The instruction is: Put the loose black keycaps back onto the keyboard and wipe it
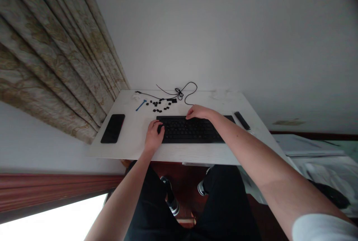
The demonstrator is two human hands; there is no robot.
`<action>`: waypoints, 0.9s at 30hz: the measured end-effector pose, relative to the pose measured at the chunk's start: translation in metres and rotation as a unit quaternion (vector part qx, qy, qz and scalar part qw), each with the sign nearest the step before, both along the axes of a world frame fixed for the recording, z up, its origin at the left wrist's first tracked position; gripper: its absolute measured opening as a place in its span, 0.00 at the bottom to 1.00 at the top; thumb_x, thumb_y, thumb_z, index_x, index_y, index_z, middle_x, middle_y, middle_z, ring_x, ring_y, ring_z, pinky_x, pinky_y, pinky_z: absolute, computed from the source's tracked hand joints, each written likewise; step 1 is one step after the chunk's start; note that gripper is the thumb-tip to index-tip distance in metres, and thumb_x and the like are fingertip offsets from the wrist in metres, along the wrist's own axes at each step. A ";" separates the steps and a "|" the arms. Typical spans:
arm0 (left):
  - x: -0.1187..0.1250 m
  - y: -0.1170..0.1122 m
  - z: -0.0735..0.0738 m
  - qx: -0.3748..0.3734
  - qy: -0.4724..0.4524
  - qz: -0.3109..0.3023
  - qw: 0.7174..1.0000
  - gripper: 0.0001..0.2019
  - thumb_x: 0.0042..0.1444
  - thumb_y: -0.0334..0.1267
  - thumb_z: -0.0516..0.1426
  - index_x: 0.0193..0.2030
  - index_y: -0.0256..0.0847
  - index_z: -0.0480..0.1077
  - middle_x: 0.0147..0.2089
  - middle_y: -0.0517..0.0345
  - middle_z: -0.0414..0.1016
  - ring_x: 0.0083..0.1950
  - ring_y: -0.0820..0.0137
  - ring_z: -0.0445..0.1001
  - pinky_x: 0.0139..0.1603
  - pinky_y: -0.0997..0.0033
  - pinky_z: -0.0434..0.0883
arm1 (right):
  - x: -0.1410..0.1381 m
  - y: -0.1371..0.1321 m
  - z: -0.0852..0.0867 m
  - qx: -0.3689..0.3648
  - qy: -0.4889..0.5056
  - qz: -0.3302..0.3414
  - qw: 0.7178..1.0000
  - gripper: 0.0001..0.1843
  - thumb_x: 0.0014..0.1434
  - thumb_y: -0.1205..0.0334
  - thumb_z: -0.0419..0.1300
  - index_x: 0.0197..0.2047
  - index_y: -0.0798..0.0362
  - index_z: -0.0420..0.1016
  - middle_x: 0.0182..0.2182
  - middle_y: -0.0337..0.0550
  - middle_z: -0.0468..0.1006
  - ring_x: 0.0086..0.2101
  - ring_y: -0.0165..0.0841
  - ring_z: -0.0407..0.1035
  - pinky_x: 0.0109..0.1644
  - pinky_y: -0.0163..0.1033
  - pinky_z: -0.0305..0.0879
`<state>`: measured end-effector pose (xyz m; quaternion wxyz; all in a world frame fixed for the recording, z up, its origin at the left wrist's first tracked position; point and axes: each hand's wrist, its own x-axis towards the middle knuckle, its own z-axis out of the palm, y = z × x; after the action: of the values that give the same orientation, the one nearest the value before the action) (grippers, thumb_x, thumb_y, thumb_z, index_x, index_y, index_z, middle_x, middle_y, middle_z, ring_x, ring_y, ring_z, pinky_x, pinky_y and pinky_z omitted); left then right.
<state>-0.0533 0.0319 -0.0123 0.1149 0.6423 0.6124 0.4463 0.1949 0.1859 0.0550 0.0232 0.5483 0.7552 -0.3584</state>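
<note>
A black keyboard lies flat on the white table, its long side facing me. My left hand grips its left end, with fingers and thumb bent over the edge and the corner keys. Over the top row, near the middle, my right hand is closed in a pinch, fingertips pointing down at the keys. Whatever is between those fingertips is too small or hidden to name. Behind the keyboard's left half lie several loose black keycaps. A blue stick-like tool rests to their left.
A black phone lies on the table's left side. A coiled black cable runs along the back, by the wall. Near the right edge is a long dark bar. A patterned curtain hangs at the left.
</note>
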 end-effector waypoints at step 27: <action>0.000 -0.001 0.002 -0.006 0.005 -0.002 1.000 0.07 0.62 0.34 0.55 0.45 0.42 0.72 0.53 0.48 0.72 0.59 0.60 0.71 0.65 0.53 0.68 | 0.001 -0.019 -0.011 0.025 0.119 -0.046 0.992 0.08 0.52 0.61 0.68 0.35 0.55 0.79 0.35 0.45 0.82 0.36 0.34 0.73 0.43 0.37 0.66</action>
<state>-0.0528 0.0309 -0.0099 0.1167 0.6449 0.6141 0.4396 0.1954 0.1674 0.0442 -0.0971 0.5362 0.7355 -0.4027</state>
